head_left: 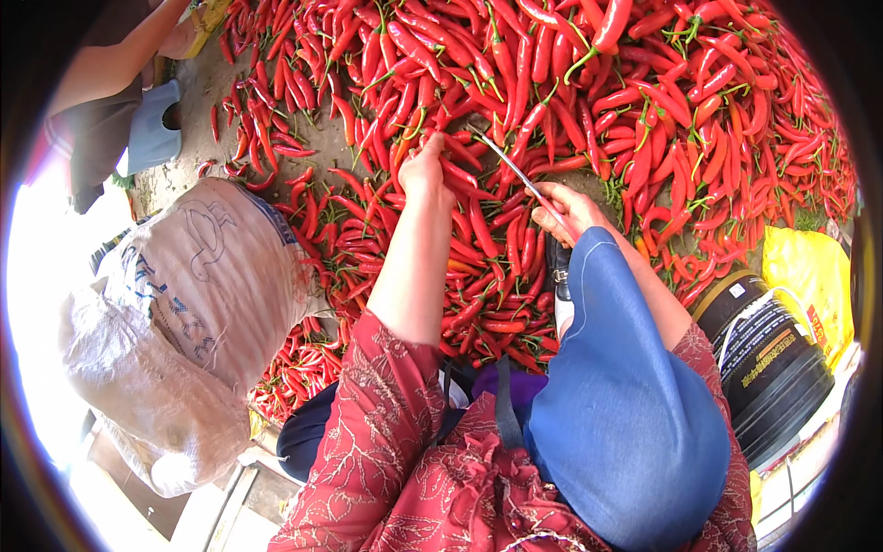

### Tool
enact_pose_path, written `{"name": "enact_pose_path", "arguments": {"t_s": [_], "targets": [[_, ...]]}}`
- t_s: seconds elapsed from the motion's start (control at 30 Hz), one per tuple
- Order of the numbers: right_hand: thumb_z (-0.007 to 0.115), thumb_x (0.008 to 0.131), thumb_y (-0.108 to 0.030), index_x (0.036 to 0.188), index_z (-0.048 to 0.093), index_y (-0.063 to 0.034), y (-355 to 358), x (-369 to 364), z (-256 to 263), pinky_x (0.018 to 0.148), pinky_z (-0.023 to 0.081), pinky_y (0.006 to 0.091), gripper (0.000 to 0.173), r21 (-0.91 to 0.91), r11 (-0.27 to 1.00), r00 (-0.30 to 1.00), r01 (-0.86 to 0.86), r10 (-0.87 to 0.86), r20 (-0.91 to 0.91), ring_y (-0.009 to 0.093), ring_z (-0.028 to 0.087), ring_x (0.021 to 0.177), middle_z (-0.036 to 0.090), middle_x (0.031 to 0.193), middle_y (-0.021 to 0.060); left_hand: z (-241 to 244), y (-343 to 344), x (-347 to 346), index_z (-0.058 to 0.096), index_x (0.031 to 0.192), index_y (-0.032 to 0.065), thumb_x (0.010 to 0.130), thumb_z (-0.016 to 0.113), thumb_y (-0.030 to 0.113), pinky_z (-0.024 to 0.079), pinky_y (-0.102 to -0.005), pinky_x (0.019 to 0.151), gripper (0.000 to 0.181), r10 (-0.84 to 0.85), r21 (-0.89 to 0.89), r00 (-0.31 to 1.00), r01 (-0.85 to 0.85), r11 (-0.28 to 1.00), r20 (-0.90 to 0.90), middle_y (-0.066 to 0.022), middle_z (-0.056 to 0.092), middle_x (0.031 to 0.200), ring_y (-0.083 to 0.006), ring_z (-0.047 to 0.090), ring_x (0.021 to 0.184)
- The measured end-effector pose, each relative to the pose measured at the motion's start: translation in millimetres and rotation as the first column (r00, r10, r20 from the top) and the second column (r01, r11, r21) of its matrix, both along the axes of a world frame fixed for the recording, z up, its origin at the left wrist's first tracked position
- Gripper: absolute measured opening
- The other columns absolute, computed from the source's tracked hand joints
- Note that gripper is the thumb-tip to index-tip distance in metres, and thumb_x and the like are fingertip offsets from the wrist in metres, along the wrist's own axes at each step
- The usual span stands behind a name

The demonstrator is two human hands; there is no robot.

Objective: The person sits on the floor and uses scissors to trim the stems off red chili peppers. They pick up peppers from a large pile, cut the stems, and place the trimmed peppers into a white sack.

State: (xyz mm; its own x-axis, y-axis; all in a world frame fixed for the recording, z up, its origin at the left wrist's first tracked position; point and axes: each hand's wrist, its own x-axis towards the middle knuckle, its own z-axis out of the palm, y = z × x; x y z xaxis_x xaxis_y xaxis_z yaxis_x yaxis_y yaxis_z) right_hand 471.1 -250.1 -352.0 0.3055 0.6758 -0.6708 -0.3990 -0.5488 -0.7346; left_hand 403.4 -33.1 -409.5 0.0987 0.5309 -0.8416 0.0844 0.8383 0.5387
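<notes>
My right hand (pixel 569 210) is closed around the reddish handle of a slim metal tool (pixel 509 162), perhaps tongs or scissors; its type is unclear. The tool's tip points up and left, over a dark patch of ground among the peppers. My left hand (pixel 422 169) reaches into the heap of red chili peppers (pixel 421 41), left of the tool tip; its fingers are bent near a pepper's green stem, and whether they grip one cannot be told. More red peppers (pixel 483 276) lie below and between my forearms.
A white woven sack (pixel 234 255) stands at the left. A black bucket (pixel 766 366) and a yellow bag (pixel 807 283) are at the right. Another person's arm (pixel 117 62) shows at the upper left, near a blue-grey plastic stool (pixel 153 127). My shoe (pixel 559 265) is among the peppers.
</notes>
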Motion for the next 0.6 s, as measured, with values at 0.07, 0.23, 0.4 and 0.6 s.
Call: {"name": "enact_pose_path", "arguments": {"t_s": [0.07,0.23,0.4,0.6], "targets": [[0.062,0.088,-0.024,0.125,0.047,0.0028,-0.8,1.3,1.9,0.081,0.046,0.0263,0.048,-0.011,1.0,1.0,-0.002,0.001,-0.012,0.011,0.055,0.09,0.063,0.099,0.0088,-2.5,-3.3,9.4,0.058,0.085,0.0033,0.08,0.068,0.002,0.05,-0.0298,0.062,0.011,0.112,0.037,0.993,-0.11,0.993,-0.047,-0.0048,0.062,0.079,-0.0174,0.06,0.067],[0.065,0.084,-0.032,0.127,0.045,0.0008,-7.3,7.6,3.7,0.086,0.045,0.0314,0.058,-0.069,0.997,0.995,-0.035,0.041,0.087,0.019,0.058,0.096,0.062,0.104,0.0137,-11.0,-2.6,8.2,0.058,0.089,0.0041,0.08,0.064,0.003,0.051,-0.0329,0.054,0.011,-0.087,0.133,0.996,0.083,0.988,0.022,-0.005,0.062,0.079,-0.0193,0.06,0.063],[0.07,0.077,-0.039,0.131,0.042,-0.0051,-5.7,10.0,18.8,0.089,0.045,0.0377,0.069,-0.021,0.985,0.938,-0.17,0.168,0.303,0.03,0.058,0.103,0.059,0.111,0.0188,49.0,-16.0,-20.5,0.058,0.09,0.0028,0.075,0.067,0.007,0.046,-0.0231,0.053,0.017,-0.538,0.394,0.827,0.554,0.734,-0.16,-0.003,0.061,0.072,-0.0095,0.057,0.061],[0.074,0.074,-0.035,0.123,0.048,-0.0028,3.4,-2.0,15.4,0.08,0.047,0.0354,0.063,0.03,0.981,0.87,-0.191,0.156,0.468,0.026,0.061,0.093,0.062,0.104,0.0173,74.1,-35.9,-34.4,0.061,0.089,0.0019,0.071,0.075,0.009,0.044,-0.0204,0.059,0.024,-0.809,0.342,0.454,0.878,0.335,-0.373,0.0028,0.059,0.072,-0.0032,0.05,0.064]]}}
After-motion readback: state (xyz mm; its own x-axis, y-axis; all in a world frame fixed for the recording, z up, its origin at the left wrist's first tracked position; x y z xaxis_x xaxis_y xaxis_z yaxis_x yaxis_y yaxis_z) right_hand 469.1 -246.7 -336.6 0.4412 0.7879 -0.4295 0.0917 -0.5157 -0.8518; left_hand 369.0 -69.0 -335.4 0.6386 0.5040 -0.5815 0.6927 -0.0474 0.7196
